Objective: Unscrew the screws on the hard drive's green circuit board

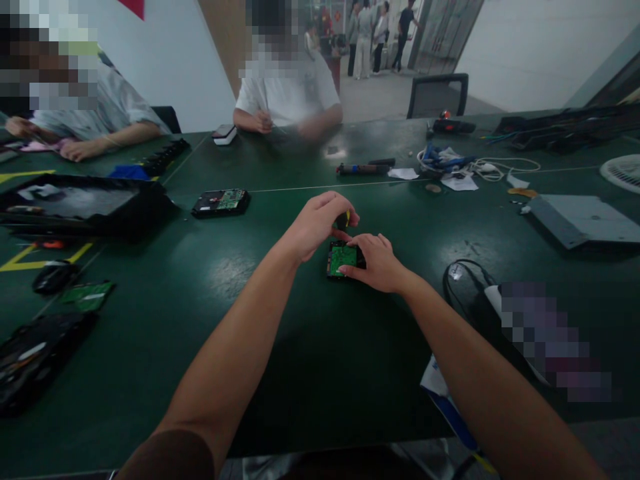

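Observation:
A small hard drive (341,259) with a green circuit board facing up lies on the dark green table (320,347) in front of me. My left hand (320,223) is curled around a screwdriver with a black and yellow handle (344,219), held upright over the drive's far edge. My right hand (379,261) rests on the drive's right side, fingers pressed down on it and holding it still.
Another hard drive (221,202) lies farther left, beside a black tray (75,203). A loose green board (87,295) and a mouse (53,275) sit at left. Cables (450,162), a grey case (583,219) and a black cord (463,280) lie at right. Two people sit opposite.

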Action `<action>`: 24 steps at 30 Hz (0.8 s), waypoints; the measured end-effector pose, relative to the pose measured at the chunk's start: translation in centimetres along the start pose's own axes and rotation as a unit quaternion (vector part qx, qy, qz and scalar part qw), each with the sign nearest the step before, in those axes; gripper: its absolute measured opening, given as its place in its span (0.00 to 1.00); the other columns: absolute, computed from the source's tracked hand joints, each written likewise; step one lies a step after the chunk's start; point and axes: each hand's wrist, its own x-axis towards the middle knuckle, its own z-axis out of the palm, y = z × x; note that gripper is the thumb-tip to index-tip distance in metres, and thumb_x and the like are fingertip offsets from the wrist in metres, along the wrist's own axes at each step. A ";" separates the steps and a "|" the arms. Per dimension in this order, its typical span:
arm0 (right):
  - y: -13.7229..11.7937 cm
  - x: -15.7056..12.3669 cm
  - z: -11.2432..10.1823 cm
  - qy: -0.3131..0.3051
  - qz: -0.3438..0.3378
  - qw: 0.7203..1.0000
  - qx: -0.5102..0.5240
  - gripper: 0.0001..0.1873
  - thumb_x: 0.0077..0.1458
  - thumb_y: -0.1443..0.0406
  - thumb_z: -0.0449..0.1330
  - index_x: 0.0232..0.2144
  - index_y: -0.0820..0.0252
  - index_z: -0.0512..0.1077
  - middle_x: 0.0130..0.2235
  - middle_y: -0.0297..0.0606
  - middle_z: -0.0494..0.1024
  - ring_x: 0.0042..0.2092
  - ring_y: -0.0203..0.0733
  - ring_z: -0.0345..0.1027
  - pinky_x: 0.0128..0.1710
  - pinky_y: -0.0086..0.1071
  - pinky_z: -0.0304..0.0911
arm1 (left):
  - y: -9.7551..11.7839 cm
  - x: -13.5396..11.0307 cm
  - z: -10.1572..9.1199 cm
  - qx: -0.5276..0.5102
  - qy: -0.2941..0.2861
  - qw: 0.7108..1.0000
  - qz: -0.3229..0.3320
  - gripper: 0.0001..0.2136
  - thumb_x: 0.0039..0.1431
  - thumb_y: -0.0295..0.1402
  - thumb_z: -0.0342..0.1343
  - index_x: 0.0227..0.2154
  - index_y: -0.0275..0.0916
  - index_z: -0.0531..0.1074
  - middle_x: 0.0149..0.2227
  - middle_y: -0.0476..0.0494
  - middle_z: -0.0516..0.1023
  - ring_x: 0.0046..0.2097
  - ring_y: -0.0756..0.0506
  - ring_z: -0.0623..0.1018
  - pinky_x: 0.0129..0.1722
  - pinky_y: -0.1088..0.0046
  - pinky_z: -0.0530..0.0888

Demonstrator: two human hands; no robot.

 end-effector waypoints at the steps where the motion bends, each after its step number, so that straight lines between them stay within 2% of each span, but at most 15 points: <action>1: 0.0 0.0 0.0 0.001 -0.001 1.000 0.000 0.32 0.60 0.43 0.62 0.56 0.55 0.67 0.59 0.49 0.73 0.64 0.61 0.65 0.70 0.66 0.44 | 0.0 0.0 -0.1 0.021 0.005 1.000 0.011 0.08 0.60 0.37 0.56 0.31 0.38 0.75 0.38 0.41 0.78 0.40 0.45 0.78 0.30 0.74 0.76; 5: 0.1 0.0 0.2 0.007 -0.001 1.000 0.000 0.31 0.60 0.43 0.63 0.56 0.54 0.68 0.59 0.48 0.74 0.64 0.60 0.65 0.70 0.65 0.45 | 0.2 0.0 -0.2 0.059 0.009 0.998 0.016 0.10 0.59 0.38 0.56 0.30 0.38 0.78 0.38 0.41 0.78 0.40 0.45 0.77 0.29 0.76 0.74; 11: 0.0 0.0 0.1 0.005 0.000 1.000 0.004 0.31 0.60 0.43 0.63 0.56 0.53 0.68 0.59 0.47 0.74 0.63 0.61 0.66 0.70 0.66 0.45 | 0.2 -0.1 0.0 -0.006 -0.020 1.000 -0.016 0.09 0.60 0.37 0.57 0.35 0.37 0.76 0.34 0.41 0.80 0.38 0.44 0.80 0.27 0.74 0.74; 14: 0.0 0.0 0.0 0.003 -0.001 1.000 0.000 0.31 0.60 0.42 0.62 0.56 0.54 0.68 0.59 0.48 0.74 0.63 0.61 0.65 0.70 0.66 0.45 | 0.0 0.0 0.0 -0.013 -0.013 1.000 -0.012 0.07 0.59 0.36 0.57 0.34 0.37 0.75 0.35 0.40 0.80 0.38 0.44 0.80 0.27 0.74 0.74; 20: 0.1 0.0 0.0 0.003 -0.002 1.000 0.000 0.31 0.60 0.42 0.62 0.56 0.54 0.67 0.60 0.48 0.74 0.64 0.60 0.65 0.70 0.66 0.44 | 0.2 -0.1 -0.2 0.066 0.000 0.997 0.024 0.09 0.58 0.36 0.56 0.29 0.38 0.78 0.38 0.41 0.79 0.38 0.46 0.77 0.26 0.76 0.72; 24: 0.0 0.0 0.0 0.000 -0.001 1.000 -0.002 0.32 0.60 0.42 0.62 0.56 0.54 0.67 0.60 0.48 0.74 0.63 0.61 0.66 0.70 0.66 0.45 | 0.4 -0.2 -0.1 0.025 -0.022 0.999 -0.002 0.09 0.60 0.37 0.56 0.33 0.37 0.77 0.37 0.40 0.79 0.39 0.45 0.79 0.27 0.75 0.73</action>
